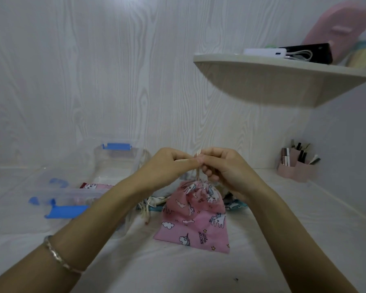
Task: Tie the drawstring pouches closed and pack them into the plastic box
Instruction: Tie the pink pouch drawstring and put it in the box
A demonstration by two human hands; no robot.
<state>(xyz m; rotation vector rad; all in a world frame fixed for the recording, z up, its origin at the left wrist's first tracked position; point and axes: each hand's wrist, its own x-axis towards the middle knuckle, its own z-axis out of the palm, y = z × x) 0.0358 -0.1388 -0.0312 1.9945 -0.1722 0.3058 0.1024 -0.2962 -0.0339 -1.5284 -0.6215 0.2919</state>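
Observation:
A pink unicorn-print drawstring pouch (195,216) stands on the white surface at centre, its neck gathered tight. Its beige drawstring (198,173) runs straight up from the neck. My left hand (167,166) and my right hand (224,168) meet just above the pouch, both pinching the drawstring ends. Behind the pouch lie more pouches (154,200), partly hidden by my arms, one pink and others pale or teal. A clear plastic box (116,159) with a blue latch stands open at the back left. Its clear lid (57,199) with blue clips lies in front of it.
A rounded wall shelf (283,81) juts out at upper right, carrying a power bank, a black device and a pink item. A pink organiser (296,166) with cosmetics stands at the right, against the wall. A wood-grain wall closes the back.

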